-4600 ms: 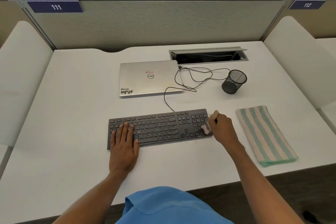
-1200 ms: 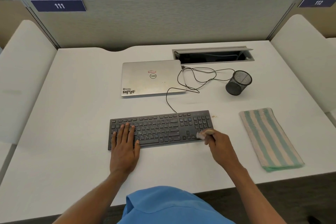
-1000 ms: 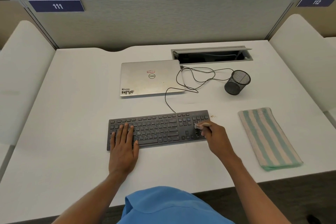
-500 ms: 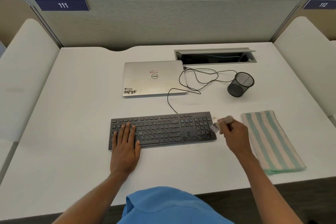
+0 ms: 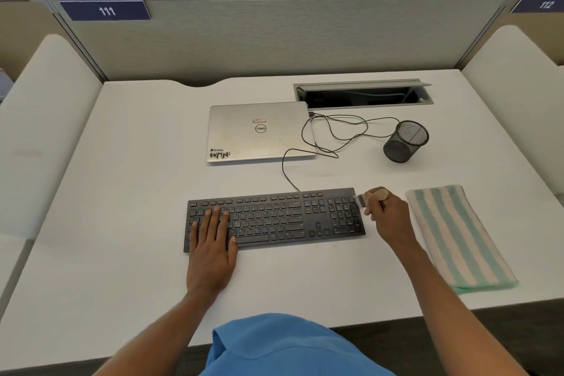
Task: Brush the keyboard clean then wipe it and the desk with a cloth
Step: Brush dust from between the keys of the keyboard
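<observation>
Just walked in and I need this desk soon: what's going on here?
A person is brushing the keyboard. The left hand lies flat on its left end, while the right hand grips a small brush at the keyboard's far right corner. The striped cloth lies folded on the desk to the right, apart from both hands, so the wiping has not begun.

The right hand (image 5: 389, 217) has carried the small brush (image 5: 377, 194) away from the near right keys of the keyboard (image 5: 274, 218), out past its right edge and up to the far right corner. The blurred bristles now sit at that corner.
</observation>
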Available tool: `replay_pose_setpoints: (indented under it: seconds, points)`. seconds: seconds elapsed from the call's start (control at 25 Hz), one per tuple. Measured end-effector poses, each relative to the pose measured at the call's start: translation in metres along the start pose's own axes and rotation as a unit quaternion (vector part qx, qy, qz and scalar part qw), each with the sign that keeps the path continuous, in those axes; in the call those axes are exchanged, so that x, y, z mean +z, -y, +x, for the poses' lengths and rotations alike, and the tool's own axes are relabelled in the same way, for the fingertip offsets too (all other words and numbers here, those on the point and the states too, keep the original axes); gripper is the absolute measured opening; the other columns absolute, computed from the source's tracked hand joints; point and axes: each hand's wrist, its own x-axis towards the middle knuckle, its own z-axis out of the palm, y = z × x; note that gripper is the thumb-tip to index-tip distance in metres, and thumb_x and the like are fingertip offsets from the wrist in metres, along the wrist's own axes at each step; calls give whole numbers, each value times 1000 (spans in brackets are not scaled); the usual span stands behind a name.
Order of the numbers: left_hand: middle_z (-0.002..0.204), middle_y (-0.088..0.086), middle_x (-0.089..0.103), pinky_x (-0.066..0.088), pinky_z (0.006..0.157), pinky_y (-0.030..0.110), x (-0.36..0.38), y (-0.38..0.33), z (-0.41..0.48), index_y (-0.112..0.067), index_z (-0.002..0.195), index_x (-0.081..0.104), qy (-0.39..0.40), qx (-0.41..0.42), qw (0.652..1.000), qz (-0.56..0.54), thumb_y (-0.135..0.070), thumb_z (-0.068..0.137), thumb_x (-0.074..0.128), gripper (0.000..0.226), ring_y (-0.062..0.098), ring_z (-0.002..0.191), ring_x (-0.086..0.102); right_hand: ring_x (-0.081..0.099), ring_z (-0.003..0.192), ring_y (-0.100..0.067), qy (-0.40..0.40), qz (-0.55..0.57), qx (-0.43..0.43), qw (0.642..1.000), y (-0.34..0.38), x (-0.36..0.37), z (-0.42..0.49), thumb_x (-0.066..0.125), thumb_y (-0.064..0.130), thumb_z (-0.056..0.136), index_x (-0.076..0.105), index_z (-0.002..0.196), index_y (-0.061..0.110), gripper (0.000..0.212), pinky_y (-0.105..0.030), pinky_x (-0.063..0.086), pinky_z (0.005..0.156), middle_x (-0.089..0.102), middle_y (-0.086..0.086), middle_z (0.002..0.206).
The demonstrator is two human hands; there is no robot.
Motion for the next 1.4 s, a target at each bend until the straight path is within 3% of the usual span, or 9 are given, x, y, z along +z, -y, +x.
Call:
replay_pose_setpoints:
  seconds: [0.2, 0.4, 0.64, 0.8, 0.96, 1.08, 1.2, 1.32, 1.4]
  points:
    - [175, 4, 22, 13, 131, 54, -1, 0, 0, -16, 166, 29, 2, -3, 1000, -4, -38, 106, 29, 64, 21, 164, 11, 62, 60, -14, -4, -28, 2, 1000, -10, -18, -2, 51, 9, 100, 65, 76, 14, 28, -39, 51, 61, 67, 3, 64]
    - [175, 5, 22, 12, 131, 54, -1, 0, 0, -15, 166, 29, 3, -2, 1000, -2, -38, 106, 29, 64, 21, 163, 12, 58, 57, -9, -12, 37, -12, 999, -2, -9, -10, 51, 16, 105, 66, 88, 17, 22, -18, 46, 55, 69, 1, 68]
    - [174, 5, 23, 12, 131, 54, 0, -1, 0, -15, 166, 30, 4, -3, 1000, 0, -39, 106, 29, 64, 22, 163, 13, 58, 54, -7, 19, -8, 17, 1000, -11, -15, -17, 51, 9, 99, 66, 77, 14, 27, -33, 48, 59, 65, 6, 59]
    - [175, 5, 22, 11, 132, 54, -1, 0, 1, -15, 166, 29, 4, -2, 1000, 1, -39, 107, 29, 64, 22, 163, 12, 57, 53, -7, 6, 8, 19, 1000, -5, -12, -29, 50, 9, 100, 66, 82, 14, 25, -27, 45, 55, 66, 2, 61]
    - [175, 5, 22, 10, 132, 52, -2, -1, 0, -15, 166, 29, 1, -2, 1000, -5, -39, 106, 29, 65, 21, 163, 12, 58, 55, -12, 35, -1, 10, 999, -3, -7, -47, 51, 8, 100, 64, 72, 14, 31, -25, 43, 54, 64, -1, 60]
    - [175, 5, 23, 11, 132, 53, -3, -1, 0, -15, 166, 29, 3, -2, 1000, -4, -39, 106, 29, 65, 21, 163, 12, 58, 55, -9, 4, 0, 9, 1000, 2, -5, -50, 50, 11, 101, 64, 77, 13, 28, -16, 40, 52, 66, 0, 64]
    - [175, 5, 23, 12, 132, 53, -2, 0, 0, -14, 166, 29, 3, -1, 1000, -3, -39, 106, 29, 65, 21, 163, 12, 62, 63, -11, -9, -7, 18, 1000, 2, 0, -59, 50, 10, 101, 62, 75, 16, 30, -23, 44, 56, 68, 0, 69]
    - [174, 5, 25, 12, 131, 54, -2, 0, 1, -14, 166, 30, 0, -1, 1000, -4, -39, 106, 29, 65, 23, 163, 14, 63, 62, -9, -1, -19, 23, 1000, 3, -1, -66, 52, 14, 101, 62, 79, 17, 25, -14, 43, 53, 66, 2, 63]
    - [173, 6, 26, 11, 132, 53, -2, -1, 2, -14, 165, 32, 1, 1, 1000, -8, -39, 105, 29, 65, 24, 162, 16, 63, 61, -9, -39, -4, 28, 999, 2, -3, -68, 54, 14, 101, 63, 80, 18, 23, -15, 47, 54, 66, 3, 63]
